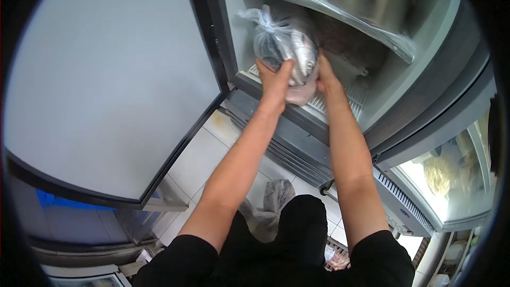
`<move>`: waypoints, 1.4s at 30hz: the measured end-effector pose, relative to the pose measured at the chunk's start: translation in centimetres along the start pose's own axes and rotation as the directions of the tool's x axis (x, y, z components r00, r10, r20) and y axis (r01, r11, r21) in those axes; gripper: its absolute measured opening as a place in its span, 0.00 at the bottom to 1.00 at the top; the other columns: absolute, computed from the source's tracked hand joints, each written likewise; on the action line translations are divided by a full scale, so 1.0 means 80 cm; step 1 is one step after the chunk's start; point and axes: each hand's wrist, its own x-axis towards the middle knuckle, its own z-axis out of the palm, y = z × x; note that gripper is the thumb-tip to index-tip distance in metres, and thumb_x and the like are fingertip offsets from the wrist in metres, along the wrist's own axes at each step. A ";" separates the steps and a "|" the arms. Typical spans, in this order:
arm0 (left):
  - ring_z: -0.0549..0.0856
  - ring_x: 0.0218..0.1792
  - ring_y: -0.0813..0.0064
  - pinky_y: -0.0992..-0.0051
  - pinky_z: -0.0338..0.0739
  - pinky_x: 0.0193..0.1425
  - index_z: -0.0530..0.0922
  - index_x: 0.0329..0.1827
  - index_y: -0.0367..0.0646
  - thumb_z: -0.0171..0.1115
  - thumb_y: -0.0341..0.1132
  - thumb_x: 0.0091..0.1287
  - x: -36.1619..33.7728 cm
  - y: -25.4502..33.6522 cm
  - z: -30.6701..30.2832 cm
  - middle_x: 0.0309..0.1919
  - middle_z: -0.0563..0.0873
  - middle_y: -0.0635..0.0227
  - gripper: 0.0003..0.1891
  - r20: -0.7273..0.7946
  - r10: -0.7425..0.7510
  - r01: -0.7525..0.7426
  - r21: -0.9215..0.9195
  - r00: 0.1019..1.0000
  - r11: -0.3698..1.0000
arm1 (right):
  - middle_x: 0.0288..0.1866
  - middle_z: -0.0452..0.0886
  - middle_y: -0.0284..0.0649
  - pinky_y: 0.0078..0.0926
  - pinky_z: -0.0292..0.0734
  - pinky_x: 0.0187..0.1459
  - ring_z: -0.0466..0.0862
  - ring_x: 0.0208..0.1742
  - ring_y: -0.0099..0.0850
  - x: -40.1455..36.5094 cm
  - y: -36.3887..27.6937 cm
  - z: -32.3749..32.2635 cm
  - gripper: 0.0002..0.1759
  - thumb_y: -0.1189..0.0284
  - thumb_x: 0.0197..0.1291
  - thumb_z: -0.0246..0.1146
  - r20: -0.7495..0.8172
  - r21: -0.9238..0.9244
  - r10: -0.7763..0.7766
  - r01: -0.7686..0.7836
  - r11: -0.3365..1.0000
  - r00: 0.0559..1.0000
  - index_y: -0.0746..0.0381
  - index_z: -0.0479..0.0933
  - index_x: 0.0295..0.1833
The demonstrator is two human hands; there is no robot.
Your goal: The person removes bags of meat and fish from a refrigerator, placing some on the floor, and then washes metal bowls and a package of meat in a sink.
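Note:
A clear plastic bag of fish [303,56], silvery and knotted at the top, is between my two hands at the opening of an upright fridge [234,26]. My left hand [274,78] grips its near left side, thumb pressed against the plastic. Around the right side curls my right hand [326,73], its fingers partly hidden behind the bag. Pinkish contents show at the bag's lower end. Beneath it lies a white wire shelf [355,95].
The fridge door [106,74] stands wide open on the left. Above the bag, large metal pots rest on an upper shelf [329,8]. A second glass-fronted fridge [451,170] is at the right. On the tiled floor, a plastic bag [278,196] lies by my legs.

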 end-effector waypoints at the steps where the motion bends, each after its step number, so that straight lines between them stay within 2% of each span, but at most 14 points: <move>1: 0.68 0.78 0.50 0.60 0.63 0.82 0.48 0.85 0.32 0.78 0.41 0.59 -0.005 -0.003 0.009 0.79 0.63 0.40 0.58 -0.023 0.028 -0.027 0.038 0.999 0.999 | 0.70 0.82 0.47 0.46 0.75 0.75 0.82 0.69 0.41 -0.006 -0.004 -0.009 0.39 0.39 0.81 0.46 0.036 0.005 -0.025 0.025 1.000 0.999 0.61 0.73 0.77; 6: 0.46 0.84 0.34 0.50 0.41 0.88 0.33 0.84 0.21 0.79 0.47 0.60 -0.093 0.019 0.045 0.82 0.45 0.25 0.68 -0.116 0.086 -0.027 0.438 0.989 0.899 | 0.67 0.84 0.48 0.43 0.79 0.70 0.85 0.65 0.39 -0.029 -0.008 -0.027 0.30 0.51 0.82 0.52 0.217 -0.181 -0.291 0.331 0.926 0.932 0.63 0.77 0.73; 15: 0.34 0.86 0.32 0.48 0.33 0.89 0.24 0.83 0.24 0.72 0.49 0.68 -0.088 -0.012 0.076 0.83 0.34 0.23 0.66 0.011 0.095 -0.093 0.348 0.995 0.933 | 0.66 0.83 0.50 0.40 0.76 0.70 0.83 0.66 0.40 0.002 -0.048 -0.074 0.32 0.52 0.79 0.56 -0.213 -0.312 -0.173 0.101 0.945 0.962 0.67 0.76 0.73; 16: 0.46 0.86 0.35 0.50 0.42 0.88 0.24 0.85 0.26 0.68 0.44 0.70 -0.084 -0.017 0.074 0.84 0.40 0.27 0.62 -0.015 0.066 -0.055 0.401 0.998 0.914 | 0.66 0.83 0.51 0.40 0.76 0.70 0.83 0.66 0.41 0.000 -0.045 -0.087 0.33 0.52 0.79 0.56 -0.283 -0.323 -0.183 0.086 0.943 0.942 0.68 0.76 0.73; 19: 0.62 0.82 0.43 0.55 0.60 0.84 0.26 0.86 0.30 0.64 0.37 0.72 -0.073 -0.003 0.029 0.85 0.49 0.35 0.57 0.155 -0.026 0.028 -0.014 0.988 1.000 | 0.66 0.83 0.51 0.39 0.75 0.70 0.82 0.66 0.41 -0.043 -0.020 -0.102 0.34 0.52 0.78 0.57 -0.408 -0.333 -0.318 0.185 0.925 0.856 0.69 0.76 0.73; 20: 0.73 0.75 0.55 0.62 0.77 0.72 0.30 0.89 0.38 0.59 0.33 0.74 -0.074 0.009 0.001 0.84 0.58 0.46 0.51 0.195 -0.190 0.182 0.056 0.962 0.982 | 0.69 0.81 0.52 0.39 0.72 0.72 0.80 0.69 0.43 -0.086 -0.009 -0.079 0.36 0.50 0.78 0.58 -0.381 -0.343 -0.382 0.255 0.904 0.842 0.71 0.74 0.74; 22: 0.79 0.66 0.64 0.60 0.87 0.56 0.49 0.88 0.52 0.61 0.40 0.77 -0.063 0.005 -0.041 0.80 0.65 0.58 0.41 0.140 -0.212 0.201 0.093 0.967 0.975 | 0.72 0.78 0.51 0.37 0.66 0.76 0.76 0.73 0.43 -0.155 0.027 -0.032 0.40 0.46 0.77 0.59 -0.382 -0.438 -0.582 0.414 0.798 0.717 0.72 0.72 0.74; 24: 0.81 0.61 0.67 0.65 0.86 0.55 0.60 0.81 0.44 0.65 0.54 0.78 -0.031 0.002 -0.075 0.71 0.70 0.59 0.38 0.011 -0.145 0.132 0.346 0.989 0.929 | 0.75 0.73 0.55 0.39 0.62 0.78 0.73 0.76 0.47 -0.172 0.065 -0.001 0.44 0.44 0.76 0.60 -0.323 -0.669 -0.769 0.442 0.598 0.552 0.75 0.66 0.76; 28: 0.73 0.74 0.56 0.57 0.76 0.73 0.55 0.86 0.40 0.65 0.66 0.73 0.007 0.018 -0.063 0.80 0.65 0.56 0.50 -0.074 -0.392 0.397 0.066 0.917 0.915 | 0.75 0.65 0.79 0.49 0.63 0.77 0.71 0.77 0.63 -0.156 0.072 0.064 0.58 0.44 0.70 0.66 -0.264 -0.752 -0.871 0.477 0.455 0.414 0.81 0.49 0.81; 31: 0.69 0.79 0.53 0.54 0.69 0.80 0.50 0.87 0.37 0.65 0.69 0.72 0.050 0.007 -0.051 0.83 0.62 0.52 0.56 0.012 -0.302 0.302 -0.067 0.953 0.951 | 0.69 0.73 0.78 0.46 0.68 0.75 0.76 0.73 0.65 -0.122 0.045 0.062 0.57 0.38 0.69 0.63 -0.337 -0.785 -0.882 0.419 0.456 0.328 0.83 0.60 0.76; 36: 0.71 0.78 0.56 0.57 0.67 0.82 0.47 0.86 0.31 0.69 0.66 0.70 0.115 -0.011 -0.009 0.81 0.66 0.47 0.59 0.099 -0.180 0.195 -0.170 0.979 0.966 | 0.57 0.82 0.77 0.46 0.69 0.73 0.80 0.68 0.66 -0.087 -0.021 0.012 0.58 0.27 0.69 0.51 -0.424 -0.742 -0.592 0.112 0.661 0.685 0.81 0.79 0.62; 37: 0.72 0.77 0.56 0.57 0.69 0.81 0.52 0.85 0.31 0.71 0.65 0.70 0.094 0.014 0.008 0.79 0.68 0.49 0.57 -0.062 -0.228 0.222 -0.098 0.972 0.970 | 0.56 0.83 0.76 0.46 0.69 0.73 0.80 0.68 0.66 -0.088 -0.025 0.008 0.58 0.26 0.69 0.49 -0.443 -0.726 -0.536 0.062 0.685 0.719 0.80 0.81 0.59; 39: 0.70 0.79 0.52 0.57 0.66 0.82 0.52 0.84 0.30 0.69 0.66 0.70 0.090 0.011 0.001 0.79 0.66 0.45 0.57 -0.058 -0.154 0.155 0.007 0.986 0.988 | 0.59 0.83 0.74 0.48 0.68 0.74 0.79 0.69 0.66 -0.098 -0.019 0.009 0.56 0.27 0.70 0.50 -0.364 -0.715 -0.583 0.183 0.675 0.727 0.78 0.79 0.64; 42: 0.64 0.81 0.48 0.56 0.60 0.85 0.52 0.83 0.26 0.66 0.59 0.75 0.066 0.038 0.008 0.81 0.61 0.41 0.52 -0.344 -0.130 0.271 0.400 0.930 0.876 | 0.60 0.83 0.73 0.48 0.70 0.72 0.79 0.70 0.66 -0.095 -0.001 0.014 0.52 0.31 0.73 0.49 -0.378 -0.745 -0.689 0.238 0.623 0.618 0.76 0.75 0.68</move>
